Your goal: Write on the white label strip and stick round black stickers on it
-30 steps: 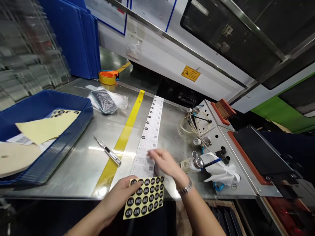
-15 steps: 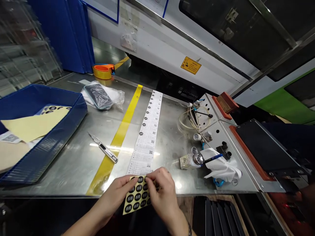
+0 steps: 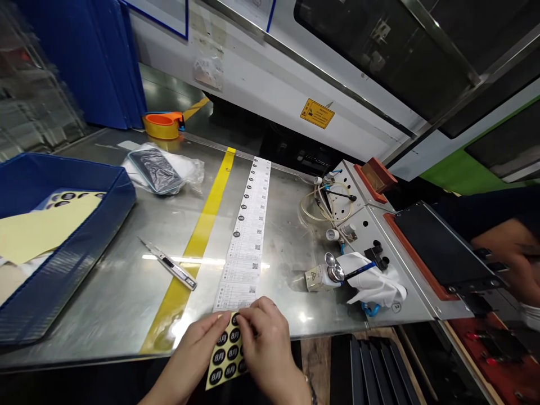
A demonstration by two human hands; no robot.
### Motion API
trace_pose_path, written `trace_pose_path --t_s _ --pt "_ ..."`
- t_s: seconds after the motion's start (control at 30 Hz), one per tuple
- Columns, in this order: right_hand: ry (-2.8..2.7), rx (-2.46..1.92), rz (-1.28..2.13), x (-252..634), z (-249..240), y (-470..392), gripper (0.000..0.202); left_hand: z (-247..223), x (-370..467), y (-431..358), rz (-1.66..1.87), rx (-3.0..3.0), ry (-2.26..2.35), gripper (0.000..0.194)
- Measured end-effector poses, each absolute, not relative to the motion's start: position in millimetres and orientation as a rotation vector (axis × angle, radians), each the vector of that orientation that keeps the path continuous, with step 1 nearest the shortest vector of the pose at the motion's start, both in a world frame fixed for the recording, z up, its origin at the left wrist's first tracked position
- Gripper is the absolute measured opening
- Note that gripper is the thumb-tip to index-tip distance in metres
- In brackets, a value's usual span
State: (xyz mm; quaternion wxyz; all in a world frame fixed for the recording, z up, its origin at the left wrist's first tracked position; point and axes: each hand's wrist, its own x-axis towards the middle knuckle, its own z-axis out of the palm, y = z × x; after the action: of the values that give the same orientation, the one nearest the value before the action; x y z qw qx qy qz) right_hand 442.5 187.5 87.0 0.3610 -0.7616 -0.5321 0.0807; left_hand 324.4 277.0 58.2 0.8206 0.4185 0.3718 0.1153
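Observation:
A yellow sheet of round black stickers (image 3: 230,353) is held up at the table's front edge. My left hand (image 3: 198,346) pinches its upper left corner between thumb and fingers. At the sheet's top right, the thumb and index finger of my right hand (image 3: 265,337) are closed on its edge, covering some stickers. Just beyond my hands, a long strip of white printed labels (image 3: 242,253) runs away across the metal table. Round black stickers sit along the left side of its farther labels. A utility knife (image 3: 171,265) lies to the left of the strip.
Left stands a blue bin (image 3: 113,208) with yellow sheets. Behind are a bagged phone-like item (image 3: 156,169) and an orange tape dispenser (image 3: 162,125). On the right are a small bottle (image 3: 316,278), white cloth (image 3: 371,281) and tubing. Another person's arm (image 3: 506,247) shows at far right.
The view has shifted, so the table items appear further left. My right hand has moved slightly left over the sticker sheet. Another person's arm has come into view at far right.

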Motion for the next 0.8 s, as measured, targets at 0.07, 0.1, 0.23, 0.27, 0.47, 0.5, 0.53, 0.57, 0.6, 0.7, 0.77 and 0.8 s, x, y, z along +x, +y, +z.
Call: trace_pose_path --t_s 0.07,0.1,0.23,0.27,0.47,0.5,0.53,0.57,0.6,0.7,0.77,0.8 --pt "-1.434 -1.999 0.077 437.2 84.9 187.1 0.016 58.8 326.1 276.2 0.266 0.861 0.809 0.047" --pt "-1.455 -2.016 0.026 434.8 84.4 186.8 0.017 59.5 326.8 275.9 0.272 0.835 0.820 0.045" --pt "-1.481 -1.989 0.092 436.4 91.8 189.0 0.016 63.2 329.5 276.2 0.309 0.662 0.853 0.040" --pt "-1.455 -1.959 0.178 441.4 96.2 192.1 0.014 64.3 330.2 276.6 0.310 0.606 0.848 0.040" --pt "-1.238 -2.005 0.431 499.5 114.4 251.5 0.011 70.6 332.2 277.7 0.261 0.472 0.827 0.046" --pt "-1.237 -2.018 0.477 508.5 112.9 265.9 0.011 70.9 332.2 277.6 0.260 0.482 0.832 0.046" --pt "-1.235 -2.023 0.537 516.1 109.8 280.0 0.010 70.8 332.2 277.6 0.257 0.493 0.834 0.045" --pt "-1.237 -2.026 0.592 521.9 105.4 293.3 0.010 70.6 332.0 277.6 0.250 0.507 0.833 0.044" --pt "-1.235 -2.031 0.642 526.2 100.0 305.1 0.010 70.2 331.7 277.7 0.241 0.521 0.827 0.043" --pt "-1.211 -2.071 0.740 531.7 81.8 329.0 0.010 69.6 331.1 278.3 0.227 0.552 0.812 0.044" --pt "-1.186 -2.100 0.775 532.3 71.4 335.5 0.011 70.5 331.0 278.6 0.224 0.557 0.807 0.046" --pt "-1.175 -2.111 0.784 532.6 67.5 336.8 0.011 71.2 330.9 278.7 0.221 0.558 0.806 0.047"
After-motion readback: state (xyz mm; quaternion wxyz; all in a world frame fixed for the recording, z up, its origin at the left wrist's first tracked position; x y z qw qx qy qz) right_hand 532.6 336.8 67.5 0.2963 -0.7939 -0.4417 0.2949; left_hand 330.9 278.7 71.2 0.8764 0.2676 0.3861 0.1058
